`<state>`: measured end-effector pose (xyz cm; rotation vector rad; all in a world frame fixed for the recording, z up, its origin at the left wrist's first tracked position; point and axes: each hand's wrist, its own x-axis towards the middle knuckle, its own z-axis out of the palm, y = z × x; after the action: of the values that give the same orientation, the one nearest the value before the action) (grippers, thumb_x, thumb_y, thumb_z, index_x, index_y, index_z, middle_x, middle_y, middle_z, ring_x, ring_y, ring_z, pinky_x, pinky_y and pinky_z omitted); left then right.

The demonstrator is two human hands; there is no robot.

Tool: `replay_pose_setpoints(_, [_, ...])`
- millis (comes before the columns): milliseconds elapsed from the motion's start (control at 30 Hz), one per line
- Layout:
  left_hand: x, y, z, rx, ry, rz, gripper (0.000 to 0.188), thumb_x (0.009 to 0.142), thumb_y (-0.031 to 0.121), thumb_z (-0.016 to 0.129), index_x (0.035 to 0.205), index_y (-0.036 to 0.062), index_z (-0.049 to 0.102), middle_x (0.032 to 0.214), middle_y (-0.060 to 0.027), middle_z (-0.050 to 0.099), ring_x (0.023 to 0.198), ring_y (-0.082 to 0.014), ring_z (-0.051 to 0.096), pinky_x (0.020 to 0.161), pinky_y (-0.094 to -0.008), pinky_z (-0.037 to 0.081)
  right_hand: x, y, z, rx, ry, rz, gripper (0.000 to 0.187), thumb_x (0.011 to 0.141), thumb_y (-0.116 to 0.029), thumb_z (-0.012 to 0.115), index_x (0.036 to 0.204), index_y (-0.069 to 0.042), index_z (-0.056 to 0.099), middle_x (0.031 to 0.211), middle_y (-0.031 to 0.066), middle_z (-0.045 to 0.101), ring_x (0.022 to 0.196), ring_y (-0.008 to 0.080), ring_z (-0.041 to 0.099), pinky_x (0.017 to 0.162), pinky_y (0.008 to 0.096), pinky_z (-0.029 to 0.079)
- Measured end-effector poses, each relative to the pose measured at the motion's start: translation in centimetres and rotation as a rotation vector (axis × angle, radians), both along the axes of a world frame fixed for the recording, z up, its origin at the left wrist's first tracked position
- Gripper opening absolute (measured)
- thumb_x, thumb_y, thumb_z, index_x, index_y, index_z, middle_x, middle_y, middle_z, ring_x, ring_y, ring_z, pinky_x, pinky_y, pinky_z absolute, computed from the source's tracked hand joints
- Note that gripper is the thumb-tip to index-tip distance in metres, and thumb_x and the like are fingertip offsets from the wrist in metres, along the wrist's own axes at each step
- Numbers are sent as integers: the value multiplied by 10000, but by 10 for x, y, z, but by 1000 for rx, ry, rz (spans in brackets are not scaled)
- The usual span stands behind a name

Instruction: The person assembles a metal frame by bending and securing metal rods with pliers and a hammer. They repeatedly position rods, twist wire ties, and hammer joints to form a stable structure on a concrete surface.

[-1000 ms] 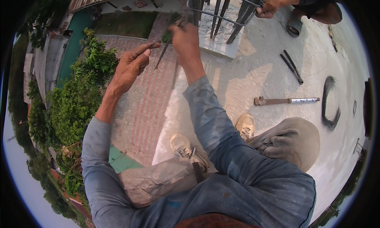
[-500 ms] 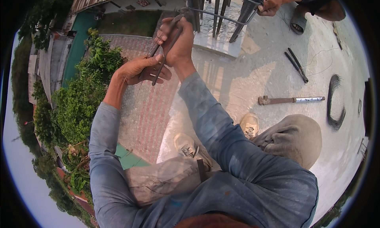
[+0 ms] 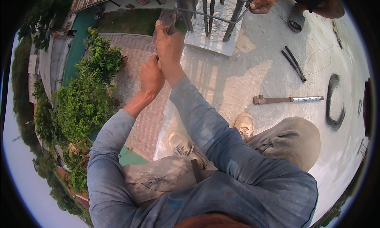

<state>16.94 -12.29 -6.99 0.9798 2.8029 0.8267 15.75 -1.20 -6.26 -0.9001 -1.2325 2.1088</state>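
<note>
Dark long-handled pincers (image 3: 171, 27) reach up to the corner of a rebar cage (image 3: 205, 15). My right hand (image 3: 170, 48) is closed round them just below their head. Directly beneath, my left hand (image 3: 152, 79) is closed as a fist against the right wrist, round the lower handles, which are mostly hidden by both hands. A square steel stirrup (image 3: 213, 17) rings the upright bars close to the tool's head. At the stirrup's right corner, another person's hand (image 3: 262, 1) grips the steel. The jaws are too blurred to tell what they bite.
The cage rises from a concrete block (image 3: 213, 46). On the slab to the right lie a second pair of pincers (image 3: 293, 63), a hammer-like tool (image 3: 277, 100) and a coil of dark wire (image 3: 333, 101). A slab edge drops to paving (image 3: 138, 121) and shrubs (image 3: 85, 101) at left.
My left hand went from open fingers about the handles to a closed grip. The handles swung together into my hands, and my right hand turned, its thumb now upward.
</note>
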Motion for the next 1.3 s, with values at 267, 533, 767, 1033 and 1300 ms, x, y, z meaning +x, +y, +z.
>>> replay_pose_setpoints(267, [32,14,33,247,-1196,-4,356,982,304,724,1135,-9,651,978,-83,702,913,-187,694,850,-367,547,40,65,-11,-835,491,651,353,995,-349,758,859,-71,587,617,-68,365,502,89,378,497,259,351])
replay_pose_setpoints(533, [102,96,-35,692,-1380,-79,115,1062,175,587,1026,66,573,770,18,555,680,-130,594,642,-313,553,66,136,4,-557,162,988,312,1015,-356,731,903,-103,588,624,-74,489,515,57,468,481,243,391])
replay_pose_setpoints(767, [63,35,-36,419,-528,-68,137,914,84,680,987,-23,635,755,-154,656,732,-338,689,621,-417,500,58,45,11,414,-249,247,572,956,-471,747,1028,87,648,782,145,701,689,302,691,714,401,593])
replay_pose_setpoints(1033, [43,11,10,-31,-448,-63,389,898,230,749,1080,-95,636,835,-236,717,792,-404,728,702,-465,540,41,30,-24,-182,34,377,421,1021,-399,700,971,9,611,719,85,590,595,206,557,546,369,485])
replay_pose_setpoints(1300, [20,-7,33,300,-1624,-24,329,938,227,769,1129,45,572,999,-61,667,906,-143,637,780,-358,528,51,38,-18,-919,712,695,395,1018,-425,698,1009,-35,633,754,-15,560,590,105,465,561,272,457])
